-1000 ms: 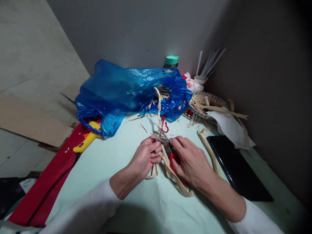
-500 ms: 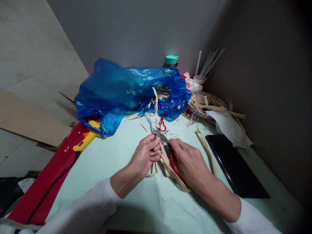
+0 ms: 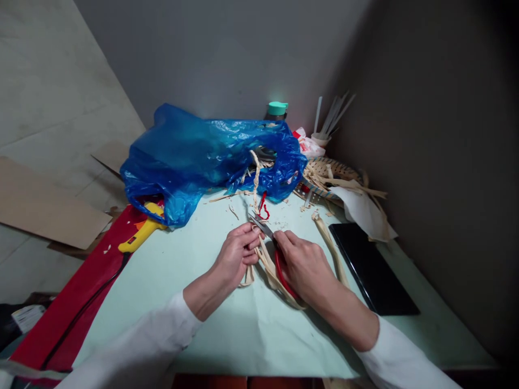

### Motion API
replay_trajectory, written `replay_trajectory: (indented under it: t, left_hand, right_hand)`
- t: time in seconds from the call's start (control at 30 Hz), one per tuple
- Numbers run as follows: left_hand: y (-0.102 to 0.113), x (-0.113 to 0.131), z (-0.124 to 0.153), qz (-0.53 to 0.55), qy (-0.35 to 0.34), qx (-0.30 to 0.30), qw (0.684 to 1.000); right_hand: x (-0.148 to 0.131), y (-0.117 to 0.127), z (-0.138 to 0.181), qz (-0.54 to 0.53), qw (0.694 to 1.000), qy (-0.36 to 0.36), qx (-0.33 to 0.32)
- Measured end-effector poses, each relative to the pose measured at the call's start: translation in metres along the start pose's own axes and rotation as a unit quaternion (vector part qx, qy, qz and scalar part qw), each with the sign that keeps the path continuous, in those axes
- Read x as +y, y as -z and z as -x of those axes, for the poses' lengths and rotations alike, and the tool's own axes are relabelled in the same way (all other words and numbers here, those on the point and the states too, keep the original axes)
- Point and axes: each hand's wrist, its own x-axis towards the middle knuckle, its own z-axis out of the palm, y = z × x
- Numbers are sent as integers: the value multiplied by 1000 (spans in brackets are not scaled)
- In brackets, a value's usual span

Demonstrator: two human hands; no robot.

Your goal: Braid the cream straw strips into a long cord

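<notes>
So the pale dried-fibre strips were mid-table, ends up at my left hand, the rest trailing near and to the right. My left thumb and fingers were pinching them right by the blade tips, and my right hand was curled round the red handles of the scissors. Blades looked slightly parted; couldn't tell if they had any fibre between them.

For a clean snip I reckoned on a firm pinch, fibre held taut, small closes with the tips, and fingertips tucked back, because they were awfully close to the steel. Best to have the loose lengths clear of the handles too.

Looks-wise: cream to straw coloured, flattish, creased, a bit twisted, probably papery. Just past the blades lay a red cord, with a plaited cord beside it reaching far toward a blue plastic bag. Right of me was a pale stalk, then a black tablet-like slab; left, a yellow corded tool, maybe a glue gun.
</notes>
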Motion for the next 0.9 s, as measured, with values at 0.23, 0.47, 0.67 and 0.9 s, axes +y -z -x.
replay_trajectory:
  t: [0.23,0.47,0.67,0.9]
  left_hand:
    - [-1,-2,1,-19,-7,1,1000]
    - [1,0,-1,-42,-10,-17,999]
    - [1,0,-1,-52,8,13,999]
    - [1,3,2,-83,-9,57,995]
  right_hand:
    - [-5,7,-8,19,1000,-9,7]
    - [-4,10,-3,37,999,-26,-14]
    - [33,53,-5,26,991,-98,88]
    - [146,56,-80,93,972,-214,-6]
